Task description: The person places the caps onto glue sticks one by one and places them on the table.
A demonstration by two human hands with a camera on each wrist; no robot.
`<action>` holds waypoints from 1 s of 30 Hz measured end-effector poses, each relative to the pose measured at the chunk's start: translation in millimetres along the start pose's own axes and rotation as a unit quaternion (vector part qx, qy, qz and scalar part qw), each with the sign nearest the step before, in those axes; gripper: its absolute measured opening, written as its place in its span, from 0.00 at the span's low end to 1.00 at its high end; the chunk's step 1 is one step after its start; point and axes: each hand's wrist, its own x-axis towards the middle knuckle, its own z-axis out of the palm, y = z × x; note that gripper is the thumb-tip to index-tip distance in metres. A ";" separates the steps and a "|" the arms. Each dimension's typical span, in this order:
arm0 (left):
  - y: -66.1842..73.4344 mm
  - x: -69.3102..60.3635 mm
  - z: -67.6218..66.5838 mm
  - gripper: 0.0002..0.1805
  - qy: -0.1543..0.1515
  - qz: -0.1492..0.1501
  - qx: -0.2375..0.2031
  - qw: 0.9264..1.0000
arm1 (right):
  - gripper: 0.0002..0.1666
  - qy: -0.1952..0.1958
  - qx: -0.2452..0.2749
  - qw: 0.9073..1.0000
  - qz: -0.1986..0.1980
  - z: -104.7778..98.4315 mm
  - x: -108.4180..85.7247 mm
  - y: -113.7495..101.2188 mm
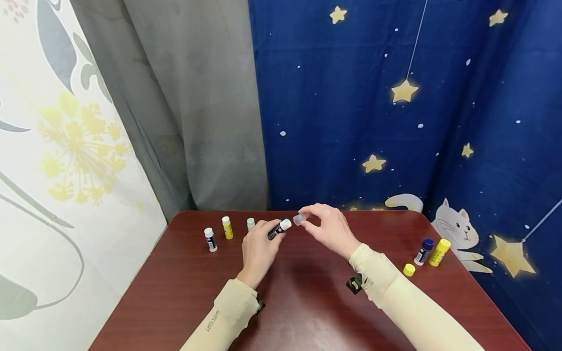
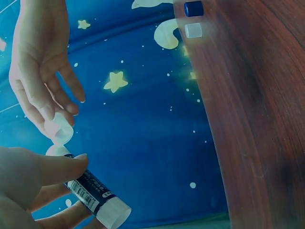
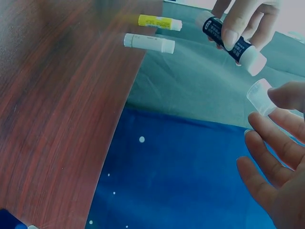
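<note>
The left hand grips a dark blue glue stick with white ends, tilted above the table. Between its thumb and fingertip, the right hand pinches a translucent cap, mouth towards the stick's white end. A small gap separates cap and stick in the right wrist view, where the cap and stick show clearly. The right hand's other fingers are spread. In the left wrist view the cap overlaps the stick's upper end.
On the reddish-brown table, a dark blue stick, a yellow stick and a whitish stick stand at left. At right are a blue-capped stick, a larger yellow stick and a yellow cap. Curtains hang behind.
</note>
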 end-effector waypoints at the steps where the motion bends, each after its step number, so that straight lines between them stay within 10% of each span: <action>1: -0.1 0.0 0.4 0.17 0.001 0.001 0.000 1.000 | 0.13 -0.001 -0.002 1.000 -0.001 0.5 0.2 -0.4; 30: 1.4 -3.2 2.1 0.18 -0.011 0.016 0.006 1.000 | 0.14 -0.010 -0.013 1.000 -0.012 9.6 -1.4 -7.9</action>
